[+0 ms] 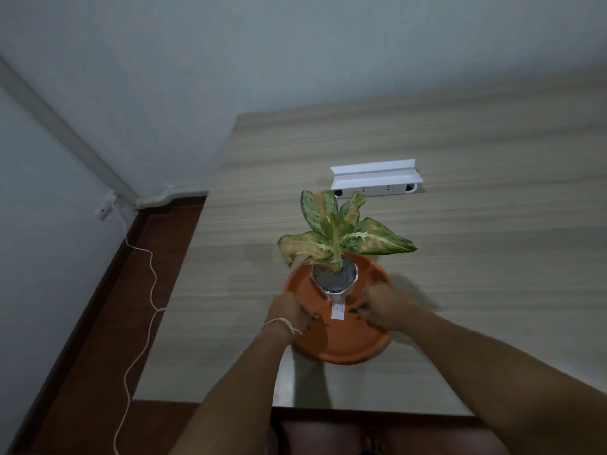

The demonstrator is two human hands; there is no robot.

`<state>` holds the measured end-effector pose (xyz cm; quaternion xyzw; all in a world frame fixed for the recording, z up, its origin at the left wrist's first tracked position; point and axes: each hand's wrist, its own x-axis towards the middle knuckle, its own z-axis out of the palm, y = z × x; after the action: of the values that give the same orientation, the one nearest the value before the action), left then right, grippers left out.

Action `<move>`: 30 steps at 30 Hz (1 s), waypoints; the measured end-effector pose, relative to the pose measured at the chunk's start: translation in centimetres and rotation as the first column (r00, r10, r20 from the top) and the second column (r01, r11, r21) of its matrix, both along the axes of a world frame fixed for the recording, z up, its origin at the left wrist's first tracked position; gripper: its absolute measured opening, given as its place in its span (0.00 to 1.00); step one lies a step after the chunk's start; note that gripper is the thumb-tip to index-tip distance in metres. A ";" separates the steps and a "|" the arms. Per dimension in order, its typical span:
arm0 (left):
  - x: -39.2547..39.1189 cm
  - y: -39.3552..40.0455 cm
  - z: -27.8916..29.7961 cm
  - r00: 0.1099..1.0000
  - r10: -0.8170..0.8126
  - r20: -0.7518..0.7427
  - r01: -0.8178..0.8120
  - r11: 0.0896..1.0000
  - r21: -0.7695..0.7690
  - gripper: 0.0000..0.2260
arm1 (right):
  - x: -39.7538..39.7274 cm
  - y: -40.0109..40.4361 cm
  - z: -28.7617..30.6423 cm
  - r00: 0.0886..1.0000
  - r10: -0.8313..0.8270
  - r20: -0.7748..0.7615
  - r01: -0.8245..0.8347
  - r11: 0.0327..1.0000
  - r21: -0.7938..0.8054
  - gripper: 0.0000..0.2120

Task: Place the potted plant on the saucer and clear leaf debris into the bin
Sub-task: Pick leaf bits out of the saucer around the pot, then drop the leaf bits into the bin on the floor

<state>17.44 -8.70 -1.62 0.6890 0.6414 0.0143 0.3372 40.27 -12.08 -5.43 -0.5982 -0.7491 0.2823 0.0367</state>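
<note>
A potted plant [338, 238] with speckled green and yellowing leaves stands in a small white pot [338, 292] on the orange saucer [348, 346], toward its far side. A white label hangs from the pot's front. My left hand [287, 311] rests inside the saucer's left part, fingers pinched on a small green leaf scrap [317, 318]. My right hand [382, 307] is over the saucer's right part, fingertips closed on another green leaf bit [353, 311]. No bin is in view.
The saucer sits near the front edge of a wood-grain table [460, 257]. A white flip-up socket box [376, 180] stands open behind the plant. To the left are dark red floor [98, 356], a thin white cord [144, 323] and the wall.
</note>
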 end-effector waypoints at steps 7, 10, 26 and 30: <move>-8.7 -0.7 1.9 0.987 0.153 -0.057 -0.148 0.985 0.084 0.06 | -6.0 1.0 0.9 0.998 0.064 0.030 -0.066 0.996 0.065 0.08; -12.8 -2.1 2.7 0.969 0.237 -0.072 -0.229 0.968 0.100 0.04 | -9.6 1.1 1.3 0.990 0.139 0.036 -0.141 0.987 0.072 0.09; -37.8 -18.1 1.9 0.745 0.661 -0.086 -0.658 0.750 0.072 0.06 | -38.5 -3.8 4.0 0.845 0.533 -0.028 -0.521 0.835 0.175 0.09; -41.7 -21.1 0.2 0.671 0.740 -0.039 -0.739 0.673 0.041 0.06 | -44.7 -6.3 2.4 0.816 0.570 -0.093 -0.554 0.818 0.155 0.09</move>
<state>-24.23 -29.79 -1.44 0.3743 0.8737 0.1383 0.2781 -4.44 -18.34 -3.01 -0.3262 -0.9037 0.2747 0.0383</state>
